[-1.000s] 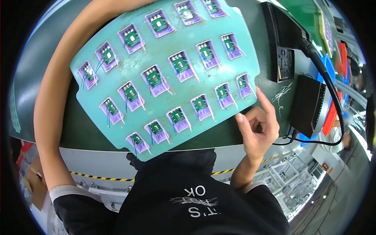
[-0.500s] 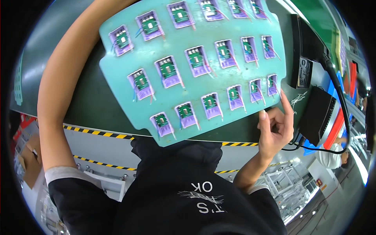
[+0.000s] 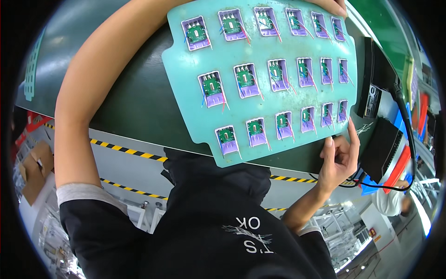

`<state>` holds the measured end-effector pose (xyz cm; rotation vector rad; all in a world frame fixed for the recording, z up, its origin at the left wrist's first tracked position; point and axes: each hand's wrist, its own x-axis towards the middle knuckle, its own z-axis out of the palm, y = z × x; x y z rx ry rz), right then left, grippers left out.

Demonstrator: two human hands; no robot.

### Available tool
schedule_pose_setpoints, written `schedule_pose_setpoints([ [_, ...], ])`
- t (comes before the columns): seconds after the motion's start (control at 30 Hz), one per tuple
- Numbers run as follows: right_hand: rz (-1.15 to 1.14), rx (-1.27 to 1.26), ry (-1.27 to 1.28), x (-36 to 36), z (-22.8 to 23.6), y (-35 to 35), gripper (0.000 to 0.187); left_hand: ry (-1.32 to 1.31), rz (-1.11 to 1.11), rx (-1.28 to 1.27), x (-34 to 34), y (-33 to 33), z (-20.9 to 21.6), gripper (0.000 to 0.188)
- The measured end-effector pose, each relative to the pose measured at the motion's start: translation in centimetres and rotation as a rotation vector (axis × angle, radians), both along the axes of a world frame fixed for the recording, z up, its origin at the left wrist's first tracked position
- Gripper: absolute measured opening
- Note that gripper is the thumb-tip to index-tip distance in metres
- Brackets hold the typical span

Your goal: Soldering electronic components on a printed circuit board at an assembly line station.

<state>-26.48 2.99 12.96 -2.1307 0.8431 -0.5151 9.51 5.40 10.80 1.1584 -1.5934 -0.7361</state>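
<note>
A pale green tray board is held tilted over the workbench. Three rows of rectangular pockets in it hold purple cases, each with a small green circuit board and thin red and blue wires. My left arm reaches around the board's far side, and my left hand grips its far right edge, partly cut off by the picture's top. At the near right corner, my right hand has its fingers curled, with index finger and thumb against the board's edge. Most of its grip is hidden from view.
Dark green workbench has yellow-black striped tape along its front edge. On the right stand a black box-shaped device, a thick black cable and some loose wires. Another green board lies far left. A cardboard box sits lower left.
The board has moved to the right in the picture and tilted slightly differently. My left hand has come into view at its far right edge. My right hand stays at the near right corner.
</note>
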Motion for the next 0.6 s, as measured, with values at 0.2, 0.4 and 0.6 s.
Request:
schedule_pose_setpoints([
  [0.2, 0.000, 0.004, -0.016, 0.0, -0.1, 0.0, 0.060, 0.063, -0.039, -0.049, 0.3, 0.2, -0.4, 0.028],
  [0.4, -0.013, 0.015, -0.013, 0.0, 0.0, 0.0, 0.060, 0.048, -0.026, 0.000, -0.2, 0.4, 0.4, 0.027],
  [0.6, -0.008, 0.032, -0.017, 0.1, 0.1, 0.1, 0.061, 0.034, 0.035, 0.049, -0.4, 1.3, 1.2, 0.030],
])
